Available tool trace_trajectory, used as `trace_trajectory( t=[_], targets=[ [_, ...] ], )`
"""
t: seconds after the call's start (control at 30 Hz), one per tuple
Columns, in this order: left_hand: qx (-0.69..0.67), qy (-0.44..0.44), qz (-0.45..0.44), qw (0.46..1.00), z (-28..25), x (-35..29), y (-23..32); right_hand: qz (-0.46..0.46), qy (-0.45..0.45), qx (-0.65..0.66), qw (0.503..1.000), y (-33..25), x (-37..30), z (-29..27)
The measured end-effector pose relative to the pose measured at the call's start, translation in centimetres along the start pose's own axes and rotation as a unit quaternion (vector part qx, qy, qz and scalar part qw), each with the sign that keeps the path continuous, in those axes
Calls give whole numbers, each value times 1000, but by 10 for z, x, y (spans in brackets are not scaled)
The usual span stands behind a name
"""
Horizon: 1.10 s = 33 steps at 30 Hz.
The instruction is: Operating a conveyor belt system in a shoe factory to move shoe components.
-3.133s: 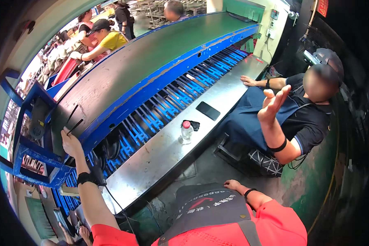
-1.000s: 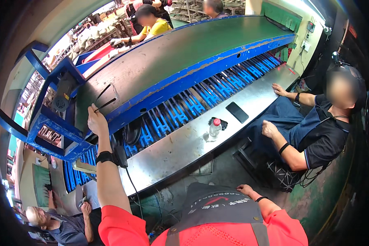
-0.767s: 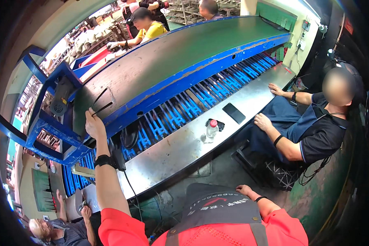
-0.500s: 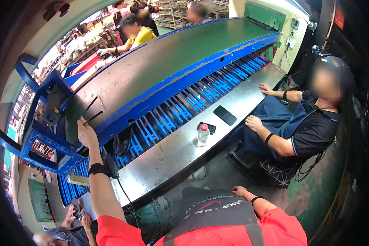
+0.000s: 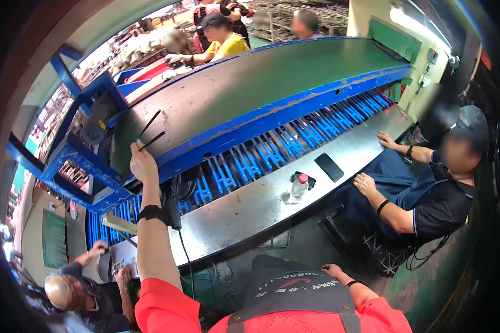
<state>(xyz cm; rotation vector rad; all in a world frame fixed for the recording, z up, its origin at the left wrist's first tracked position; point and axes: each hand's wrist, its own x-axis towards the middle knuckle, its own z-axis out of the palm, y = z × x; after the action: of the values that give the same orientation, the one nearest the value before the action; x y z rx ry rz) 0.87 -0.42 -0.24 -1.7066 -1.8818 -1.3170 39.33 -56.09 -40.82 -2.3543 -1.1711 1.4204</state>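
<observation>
My left hand (image 5: 143, 162) is closed on a pair of glasses (image 5: 153, 139) with thin dark arms, raised over the near left end of the green conveyor belt (image 5: 250, 83). One glasses arm sits by my fingers and the other sticks up apart from it; the lenses are hard to make out. Low beside my dark apron (image 5: 283, 294), my right hand (image 5: 333, 270) hangs loosely with its fingers partly showing and nothing seen in them.
On the metal ledge (image 5: 233, 213) are a clear red-capped bottle (image 5: 299, 188), a small black item and a phone (image 5: 329, 167). Blue rollers and bars (image 5: 244, 165) run under the belt. One co-worker (image 5: 428, 188) sits right, another (image 5: 83, 294) lower left; more people stand beyond the belt.
The whole view has shifted, so the belt and ledge appear farther right and lower. The glasses stay in my left hand at a slightly different angle. The lower-left co-worker now shows more fully.
</observation>
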Motion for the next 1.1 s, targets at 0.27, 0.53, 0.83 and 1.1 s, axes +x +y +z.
trace_trajectory(
  t=[0.27, 0.53, 0.83, 1.1],
  targets=[
    [20, 4, 34, 999, -3, 2, -12, -7, 3, 11, 1000, 12, 9, 6],
    [18, 16, 52, 998, 1, 0, -10, -11, 5, -3, 1000, 31, 17, 13],
    [30, 23, 64, 997, -3, -2, -5, -30, -7, -7, 1000, 23, 12, 8],
    [36, 14, 57, 998, 2, -3, -9, 12, -21, -17, 1000, 9, 9, 1]
  ],
)
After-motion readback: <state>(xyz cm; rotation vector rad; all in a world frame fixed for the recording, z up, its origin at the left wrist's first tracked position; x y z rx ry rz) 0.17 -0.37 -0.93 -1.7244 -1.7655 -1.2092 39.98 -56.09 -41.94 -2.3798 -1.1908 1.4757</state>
